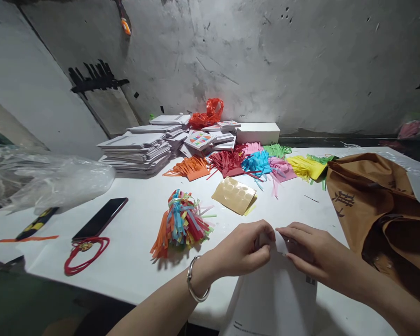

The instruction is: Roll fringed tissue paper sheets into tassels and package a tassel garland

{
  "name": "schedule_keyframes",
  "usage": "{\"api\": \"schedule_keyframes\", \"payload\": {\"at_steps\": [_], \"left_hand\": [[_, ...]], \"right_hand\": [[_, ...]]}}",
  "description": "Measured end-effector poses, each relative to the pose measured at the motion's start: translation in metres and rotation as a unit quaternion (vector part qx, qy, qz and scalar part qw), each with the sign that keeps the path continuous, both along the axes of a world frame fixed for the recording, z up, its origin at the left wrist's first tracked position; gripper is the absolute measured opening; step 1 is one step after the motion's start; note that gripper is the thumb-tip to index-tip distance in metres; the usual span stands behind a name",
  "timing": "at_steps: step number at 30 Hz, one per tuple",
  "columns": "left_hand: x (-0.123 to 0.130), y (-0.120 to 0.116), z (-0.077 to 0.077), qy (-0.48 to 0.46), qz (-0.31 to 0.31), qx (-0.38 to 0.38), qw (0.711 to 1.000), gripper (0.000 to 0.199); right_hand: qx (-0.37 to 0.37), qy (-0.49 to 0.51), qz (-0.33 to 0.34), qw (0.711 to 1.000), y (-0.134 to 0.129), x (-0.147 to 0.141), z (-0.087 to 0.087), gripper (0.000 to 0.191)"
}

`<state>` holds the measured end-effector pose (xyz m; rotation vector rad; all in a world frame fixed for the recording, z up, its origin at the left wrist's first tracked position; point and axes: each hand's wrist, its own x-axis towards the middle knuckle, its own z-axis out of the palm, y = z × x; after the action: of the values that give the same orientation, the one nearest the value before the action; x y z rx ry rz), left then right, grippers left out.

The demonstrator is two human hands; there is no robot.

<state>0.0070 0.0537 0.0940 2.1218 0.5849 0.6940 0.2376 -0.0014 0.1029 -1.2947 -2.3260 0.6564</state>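
Note:
My left hand (245,245), with a silver bracelet on its wrist, pinches the top edge of a white flat paper packet (271,298) with small printed text near its bottom. My right hand (311,252) grips the same edge a little further right, thumb below and fingers above. The packet tilts over the table's front edge. Behind the hands lies a gold piece with round marks (234,195), a yellow edge beneath it. To their left a bundle of multicoloured paper strips (185,221) stands tied near its top.
Fringed paper bunches in several colours (231,161) line the back of the white table (133,256). Behind are stacked white packets (136,151), a white box (259,133) and a red bag (210,114). A phone (101,219) and clear plastic (66,177) lie left, a brown bag (353,196) right.

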Motion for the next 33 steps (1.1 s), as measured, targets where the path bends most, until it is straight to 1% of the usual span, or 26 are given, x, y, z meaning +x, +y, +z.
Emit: {"api": "schedule_keyframes", "payload": {"at_steps": [3, 9, 13, 16, 25, 33], "left_hand": [[0.001, 0.001, 0.000, 0.004, 0.009, 0.007, 1.000, 0.022], [0.001, 0.001, 0.005, 0.030, 0.007, -0.013, 0.999, 0.019], [0.001, 0.003, 0.003, 0.031, -0.003, -0.020, 0.999, 0.020], [0.002, 0.005, 0.001, 0.029, -0.006, -0.023, 0.999, 0.020], [0.004, 0.002, 0.005, 0.024, -0.008, -0.012, 1.000, 0.020], [0.006, 0.002, 0.003, 0.028, -0.007, -0.002, 1.000, 0.025]], "right_hand": [[0.022, -0.013, 0.003, 1.000, 0.002, 0.001, -0.007, 0.038], [0.069, -0.034, 0.015, 0.997, 0.005, 0.002, -0.017, 0.037], [0.118, -0.052, 0.017, 0.991, 0.005, 0.002, -0.020, 0.039], [0.137, -0.061, 0.020, 0.989, 0.006, 0.003, -0.022, 0.038], [0.110, -0.062, 0.001, 0.992, 0.008, 0.001, -0.017, 0.030], [0.036, -0.074, -0.029, 0.996, 0.012, -0.002, -0.015, 0.026]]}}
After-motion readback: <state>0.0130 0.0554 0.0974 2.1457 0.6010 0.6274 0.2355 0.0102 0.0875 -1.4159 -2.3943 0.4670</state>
